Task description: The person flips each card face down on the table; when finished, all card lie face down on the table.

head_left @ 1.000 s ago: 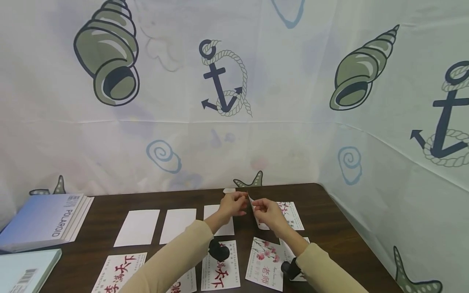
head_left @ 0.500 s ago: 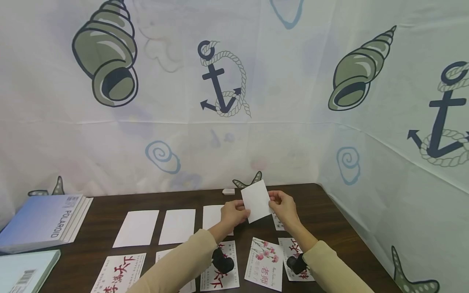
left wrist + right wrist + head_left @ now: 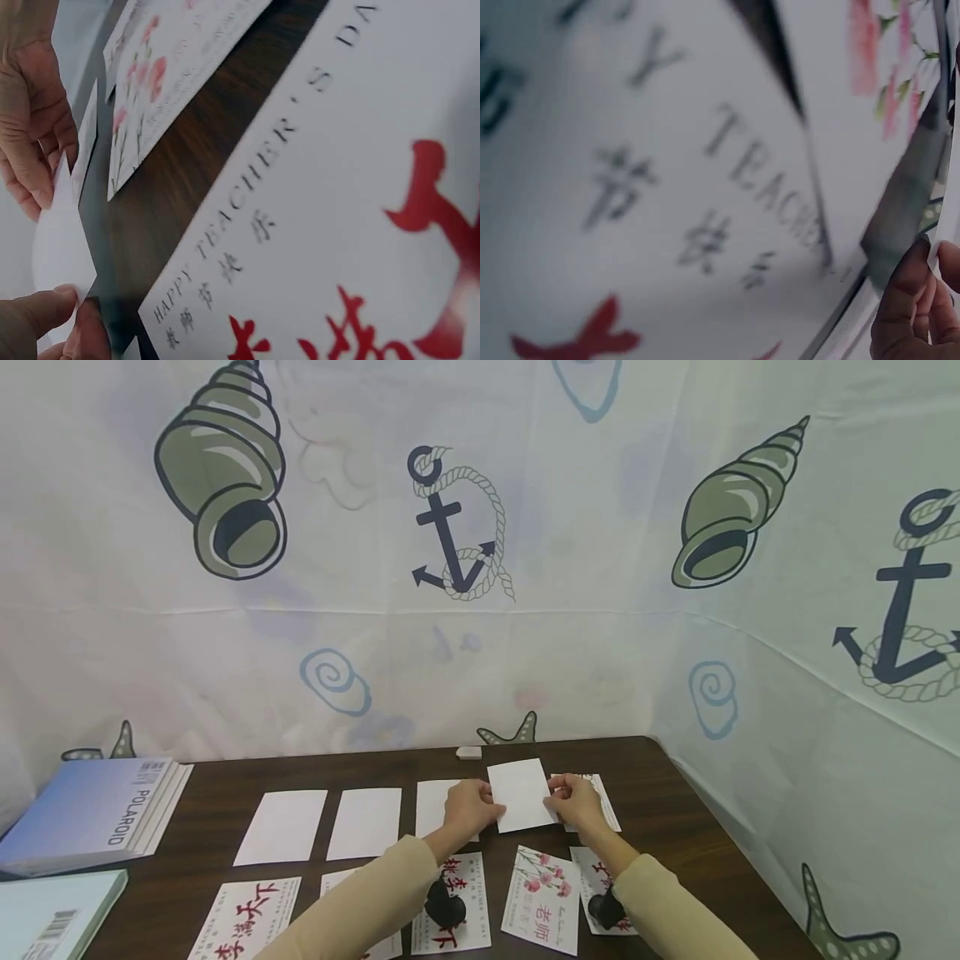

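Note:
A white card, blank side up, lies between my two hands just over the back of the table. My left hand pinches its left edge, thumb on top; the left wrist view shows that thumb on the white card. At the opposite edge my right hand pinches the card between thumb and fingers, also seen as a hand in the right wrist view. Partly behind the right hand is a printed card. Just left of the held card lies a blank card, partly covered by the left hand.
Two more blank cards lie further left in the back row. In front are several printed cards, including a pink-flower card and a red-lettered card. Books are stacked at left. A small white block sits at the back edge.
The card, first nearly edge-on between the hands, was turned to show its blank side and raised. It has since come down toward the table, held by both hands.

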`<state>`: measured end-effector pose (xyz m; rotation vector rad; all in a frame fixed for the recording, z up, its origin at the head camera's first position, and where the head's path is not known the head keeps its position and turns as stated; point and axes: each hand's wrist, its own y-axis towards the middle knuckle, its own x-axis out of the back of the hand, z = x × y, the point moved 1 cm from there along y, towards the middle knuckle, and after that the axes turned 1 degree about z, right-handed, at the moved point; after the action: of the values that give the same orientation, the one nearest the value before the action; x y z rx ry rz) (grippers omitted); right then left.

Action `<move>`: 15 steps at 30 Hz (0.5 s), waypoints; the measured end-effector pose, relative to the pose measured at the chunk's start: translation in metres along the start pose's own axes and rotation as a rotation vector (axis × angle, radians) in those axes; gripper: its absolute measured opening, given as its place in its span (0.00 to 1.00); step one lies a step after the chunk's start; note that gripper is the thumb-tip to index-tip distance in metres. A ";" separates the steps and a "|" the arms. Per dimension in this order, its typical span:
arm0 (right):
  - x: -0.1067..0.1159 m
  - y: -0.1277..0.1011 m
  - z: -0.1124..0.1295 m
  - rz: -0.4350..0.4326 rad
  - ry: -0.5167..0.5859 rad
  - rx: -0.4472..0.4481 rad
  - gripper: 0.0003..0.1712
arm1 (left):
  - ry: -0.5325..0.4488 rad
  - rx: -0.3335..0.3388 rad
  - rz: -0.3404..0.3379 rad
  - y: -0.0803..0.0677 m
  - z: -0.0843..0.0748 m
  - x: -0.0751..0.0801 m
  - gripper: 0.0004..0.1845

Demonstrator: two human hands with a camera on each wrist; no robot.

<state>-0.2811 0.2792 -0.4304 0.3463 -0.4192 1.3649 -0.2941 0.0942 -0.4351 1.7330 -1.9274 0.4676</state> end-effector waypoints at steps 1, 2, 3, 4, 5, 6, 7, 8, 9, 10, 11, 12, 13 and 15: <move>-0.001 0.000 -0.002 0.007 -0.016 -0.006 0.14 | 0.018 -0.006 0.004 0.000 0.001 0.000 0.17; -0.001 0.000 -0.003 0.013 -0.031 -0.014 0.14 | 0.034 -0.010 0.006 -0.001 0.001 -0.001 0.16; -0.002 0.000 -0.004 0.018 -0.047 -0.018 0.14 | 0.046 -0.012 0.010 -0.001 0.001 -0.001 0.15; -0.002 0.000 -0.005 0.022 -0.058 -0.025 0.13 | 0.054 -0.012 0.014 -0.001 0.001 -0.001 0.15; -0.003 0.000 -0.005 0.024 -0.075 -0.027 0.13 | 0.064 -0.013 0.015 -0.001 0.001 -0.001 0.15; -0.003 0.000 -0.005 0.025 -0.088 -0.028 0.13 | 0.076 -0.015 0.016 -0.001 0.001 -0.001 0.14; -0.003 0.000 -0.005 0.025 -0.100 -0.025 0.13 | 0.086 -0.018 0.016 -0.001 0.001 -0.002 0.14; -0.004 0.000 -0.004 0.024 -0.109 -0.029 0.13 | 0.097 -0.025 0.016 0.000 0.000 -0.002 0.14; -0.004 0.000 -0.003 0.025 -0.117 -0.028 0.13 | 0.107 -0.027 0.017 0.000 0.000 -0.002 0.14; -0.004 0.000 -0.002 0.023 -0.127 -0.032 0.12 | 0.118 -0.029 0.018 0.001 0.000 -0.002 0.14; -0.004 0.000 -0.001 0.022 -0.140 -0.034 0.12 | 0.131 -0.030 0.019 0.001 -0.001 -0.002 0.14; -0.004 -0.001 -0.001 0.020 -0.149 -0.036 0.12 | 0.141 -0.031 0.022 0.001 -0.002 -0.003 0.13; -0.004 -0.001 0.000 0.019 -0.164 -0.038 0.11 | 0.153 -0.033 0.025 0.001 -0.002 -0.003 0.13; -0.005 -0.001 0.001 0.017 -0.196 -0.031 0.11 | 0.175 -0.032 0.033 0.001 -0.004 -0.003 0.13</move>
<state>-0.2808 0.2743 -0.4320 0.4536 -0.6058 1.3446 -0.2949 0.0993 -0.4339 1.5865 -1.8316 0.5779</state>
